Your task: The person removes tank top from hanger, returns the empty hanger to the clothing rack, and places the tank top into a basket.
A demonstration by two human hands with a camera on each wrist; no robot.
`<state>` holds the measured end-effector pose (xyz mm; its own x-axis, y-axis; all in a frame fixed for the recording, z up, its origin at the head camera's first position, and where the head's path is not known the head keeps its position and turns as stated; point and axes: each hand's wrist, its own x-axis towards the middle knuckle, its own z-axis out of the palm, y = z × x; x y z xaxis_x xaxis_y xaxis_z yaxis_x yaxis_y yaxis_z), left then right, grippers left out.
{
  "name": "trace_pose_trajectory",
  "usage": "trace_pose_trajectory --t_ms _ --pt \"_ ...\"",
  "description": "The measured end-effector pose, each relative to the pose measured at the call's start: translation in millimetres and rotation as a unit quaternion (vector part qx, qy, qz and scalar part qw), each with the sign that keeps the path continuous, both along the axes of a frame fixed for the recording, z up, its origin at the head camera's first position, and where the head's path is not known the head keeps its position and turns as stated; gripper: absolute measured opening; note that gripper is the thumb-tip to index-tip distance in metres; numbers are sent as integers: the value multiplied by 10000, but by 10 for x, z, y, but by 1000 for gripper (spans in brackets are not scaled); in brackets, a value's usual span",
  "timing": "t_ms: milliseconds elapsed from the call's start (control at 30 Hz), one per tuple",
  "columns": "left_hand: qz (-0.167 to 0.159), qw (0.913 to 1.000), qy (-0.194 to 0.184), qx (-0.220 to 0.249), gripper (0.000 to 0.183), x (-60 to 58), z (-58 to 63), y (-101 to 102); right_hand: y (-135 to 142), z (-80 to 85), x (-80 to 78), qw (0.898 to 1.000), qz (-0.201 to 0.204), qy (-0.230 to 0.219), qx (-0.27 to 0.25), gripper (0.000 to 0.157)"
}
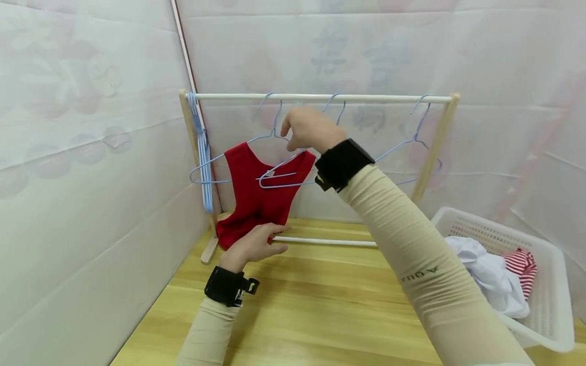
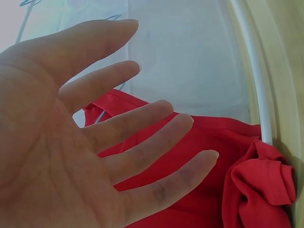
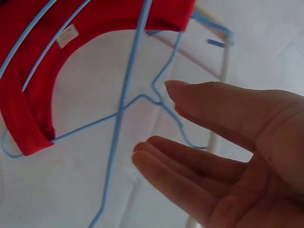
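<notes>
A red sleeveless top (image 1: pixel 249 198) hangs on a light-blue wire hanger (image 1: pixel 258 138) at the left part of the rack. My left hand (image 1: pixel 254 246) is at the top's lower edge, its fingers spread and holding nothing in the left wrist view; whether it touches the cloth I cannot tell. My right hand (image 1: pixel 316 129) is raised near the hanger's neck, thumb and fingers apart, with nothing between them in the right wrist view. Another blue hanger (image 1: pixel 288 186) crosses in front of the top. A white label (image 3: pixel 67 36) shows inside the neckline.
The rack's white rod (image 1: pixel 302 97) rests on wooden posts. Several blue hangers (image 1: pixel 206 168) are bunched at its left end, and another hanger (image 1: pixel 396 147) hangs at right. A low white bar (image 1: pixel 334 242) crosses below. At right, a white basket (image 1: pixel 549 305) holds white cloth (image 1: pixel 492 279) and red-striped cloth (image 1: pixel 522 267).
</notes>
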<state>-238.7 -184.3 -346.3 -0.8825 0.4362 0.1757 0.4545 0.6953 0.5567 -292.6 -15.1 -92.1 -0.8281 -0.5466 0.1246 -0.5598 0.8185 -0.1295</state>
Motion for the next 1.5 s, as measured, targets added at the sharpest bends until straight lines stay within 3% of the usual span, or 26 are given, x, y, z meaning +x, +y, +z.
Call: trace_pose_trajectory --t_ms 333,633,833,1000,1167,1500 --pt "147 9996 184 -137 45 63 8 -60 -304 32 -203 9991 2 -289 313 53" --pt "106 9998 183 -44 46 59 0 -14 -337 62 -291 9950 -170 -534 825 61" --pt "223 9996 137 -101 46 74 16 -9 -341 -10 -388 9993 162 106 334 41" --pt "346 9994 16 -78 47 88 31 -1 -368 -65 -444 9951 464 876 -18 23" --pt "374 9992 -21 -102 48 96 52 7 -377 -47 -465 9874 495 1463 -338 23" --pt "331 9994 -54 -32 49 96 74 8 -298 -24 -506 9873 128 1390 -758 19"
